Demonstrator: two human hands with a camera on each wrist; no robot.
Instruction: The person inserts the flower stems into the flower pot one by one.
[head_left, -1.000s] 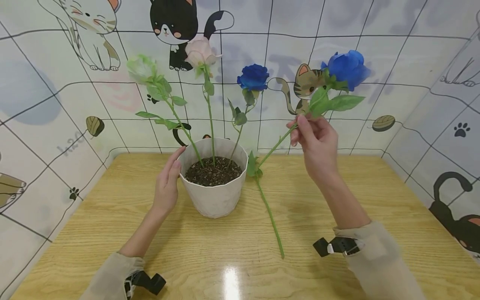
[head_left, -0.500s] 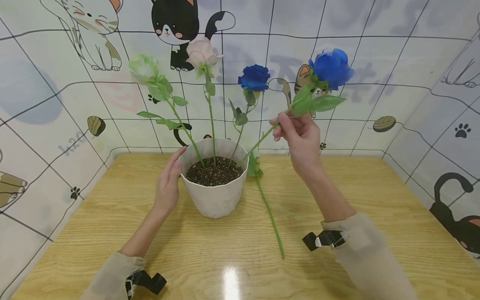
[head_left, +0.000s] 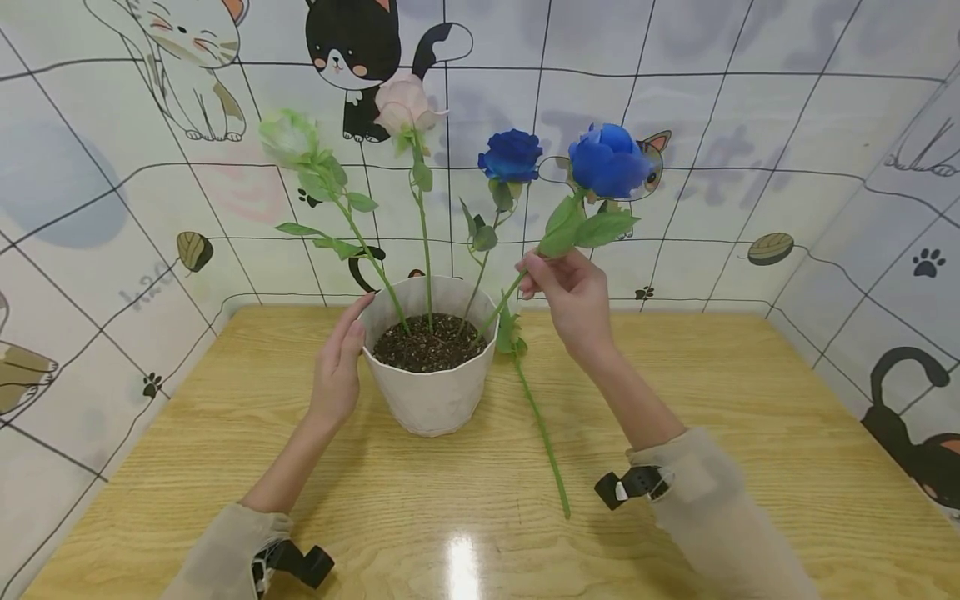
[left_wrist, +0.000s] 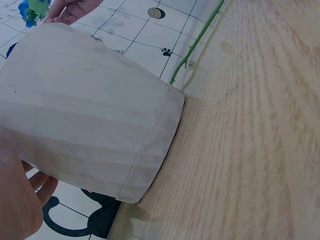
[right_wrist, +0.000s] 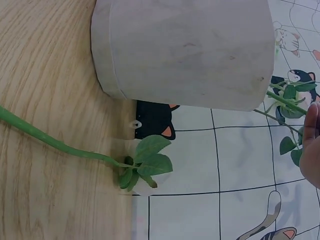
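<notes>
My right hand [head_left: 573,304] pinches the green stem of a bright blue artificial rose [head_left: 611,162] just below its leaves. The stem slants down to the left, its lower end inside the white flowerpot [head_left: 427,404] at the right side of the dark soil [head_left: 423,354]. My left hand [head_left: 337,367] rests against the pot's left side and rim, fingers fairly straight. Standing in the soil are a pale green rose [head_left: 288,137], a light pink rose [head_left: 405,104] and a darker blue rose [head_left: 510,156]. In the right wrist view, only part of the right hand shows, beside the stems.
A loose green stem [head_left: 547,442] with leaves lies on the wooden table [head_left: 420,517], right of the pot. Whether it bears a bloom is unclear. Behind the table rises a wall [head_left: 690,258] covered with cat drawings and a line grid.
My right hand has moved left and slightly down with the bright blue rose, bringing its stem end from outside the pot into the soil's right side. The left hand stays on the pot.
</notes>
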